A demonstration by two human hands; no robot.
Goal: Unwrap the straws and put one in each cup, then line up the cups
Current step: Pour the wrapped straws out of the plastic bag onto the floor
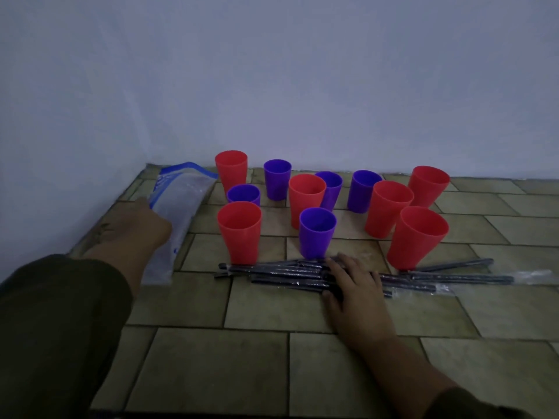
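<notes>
Wrapped straws (272,272): dark, each in a clear sleeve, laid as a loose bundle L-R across the tile-pattern desk (257,358), just in front of the cups. None seen in a cup.

R hand (354,285) is laid flat on the bundle's mid section, fingers straight and spread, nothing gripped.

L hand (136,228) is held at the left edge of a clear plastic bag (181,207) w/ blue print. Thumb is on the edge, fingers are hidden behind the bag, so it reads as a grip. Bag text is too blurred to read.

Cups: 6 red cups (239,231) and 5 purple cups (317,231), all upright, scattered in a cluster near the wall (302,86), not lined up.
</notes>
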